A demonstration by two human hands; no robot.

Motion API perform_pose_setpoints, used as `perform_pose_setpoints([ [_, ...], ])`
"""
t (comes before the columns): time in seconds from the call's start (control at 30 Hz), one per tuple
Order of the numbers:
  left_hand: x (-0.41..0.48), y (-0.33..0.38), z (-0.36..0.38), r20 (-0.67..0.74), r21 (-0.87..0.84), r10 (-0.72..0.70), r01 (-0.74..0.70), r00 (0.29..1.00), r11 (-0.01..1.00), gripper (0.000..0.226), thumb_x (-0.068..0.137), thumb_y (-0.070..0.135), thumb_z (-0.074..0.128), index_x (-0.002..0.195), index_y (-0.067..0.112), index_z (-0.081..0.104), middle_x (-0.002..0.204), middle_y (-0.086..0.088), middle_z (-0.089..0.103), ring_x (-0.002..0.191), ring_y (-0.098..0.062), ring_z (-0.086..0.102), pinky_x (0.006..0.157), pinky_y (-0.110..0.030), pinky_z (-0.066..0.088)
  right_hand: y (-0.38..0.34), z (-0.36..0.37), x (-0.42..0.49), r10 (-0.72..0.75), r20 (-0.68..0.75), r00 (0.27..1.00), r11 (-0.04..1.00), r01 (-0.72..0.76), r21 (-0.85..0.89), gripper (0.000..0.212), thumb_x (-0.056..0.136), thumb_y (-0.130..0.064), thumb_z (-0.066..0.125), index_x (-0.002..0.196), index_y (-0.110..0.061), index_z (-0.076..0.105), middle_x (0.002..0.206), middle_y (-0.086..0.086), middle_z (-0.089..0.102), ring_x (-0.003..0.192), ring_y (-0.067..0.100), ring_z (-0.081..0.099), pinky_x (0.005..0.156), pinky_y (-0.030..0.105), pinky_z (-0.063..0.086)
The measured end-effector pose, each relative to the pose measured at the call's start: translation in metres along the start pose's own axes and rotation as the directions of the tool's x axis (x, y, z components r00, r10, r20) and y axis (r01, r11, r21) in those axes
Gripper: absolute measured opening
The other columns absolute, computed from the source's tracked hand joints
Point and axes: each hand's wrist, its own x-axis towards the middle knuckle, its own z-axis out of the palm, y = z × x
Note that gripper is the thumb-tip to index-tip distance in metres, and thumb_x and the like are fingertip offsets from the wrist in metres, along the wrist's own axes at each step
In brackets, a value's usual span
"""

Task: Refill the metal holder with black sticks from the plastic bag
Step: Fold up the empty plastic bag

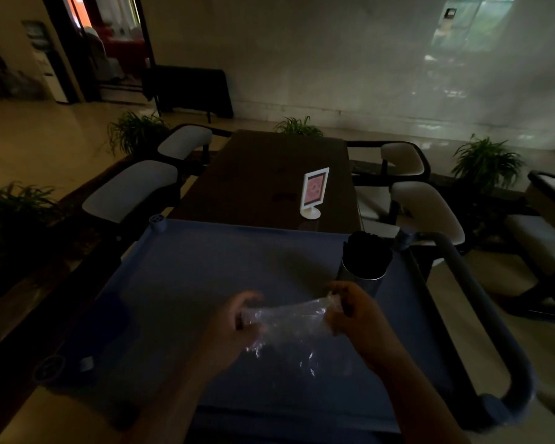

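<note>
Clear, crinkled plastic catches the dim light in the lower centre of the frame: the plastic bag is stretched between two bare hands above the blue cart top; it sags in a loose, glossy fold beneath them, and whether any sticks remain inside cannot be told in the gloom. The left hand comes in from the lower left, forearm angled up, its fingers curled shut around the bag's left end; the right hand enters from the lower right, wrist bent inward, its fingers pinched closed on the bunched right end of the film.

Just beyond the right hand, right of centre, stands the metal holder, an upright, smooth steel cylinder resting on the cart top; a dense bundle of black sticks rises out of its mouth. The cart has a matte surface, a rounded tubular handle curving down the right side, and a round socket at its far left corner. Behind it, in the middle of the frame, a dark table carries a white-framed sign stand with a pinkish card; pale cushioned chairs flank the table on both sides.
</note>
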Motion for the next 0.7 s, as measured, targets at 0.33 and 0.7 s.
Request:
perform_pose_setpoints([
  [0.33,0.001,0.009,0.006,0.427,0.172,-0.165,0.1,0.889,0.98,0.029,0.076,0.017,0.08,0.099,0.021,0.062,0.094,0.003,0.069,0.084,-0.006,0.066,0.075,-0.021,0.053,-0.026,0.008,-0.007,-0.017,0.308,0.951,0.996,0.043,-0.078,0.04,0.084,0.0,0.066,0.106,-0.034,0.069,0.086,-0.003,0.065,0.078,0.008,0.06,0.069,0.023,0.05],
  [0.7,0.002,0.014,0.016,0.16,-0.39,-0.084,0.141,0.984,0.91,0.011,0.073,0.007,0.076,0.083,0.011,0.072,0.076,-0.008,0.073,0.066,-0.014,0.068,0.057,-0.023,0.053,-0.035,0.007,-0.014,0.085,0.101,0.991,0.897,-0.12,0.425,0.059,0.083,-0.059,0.053,0.123,-0.016,0.062,0.117,0.014,0.069,0.109,0.033,0.065,0.086,0.044,0.052],
])
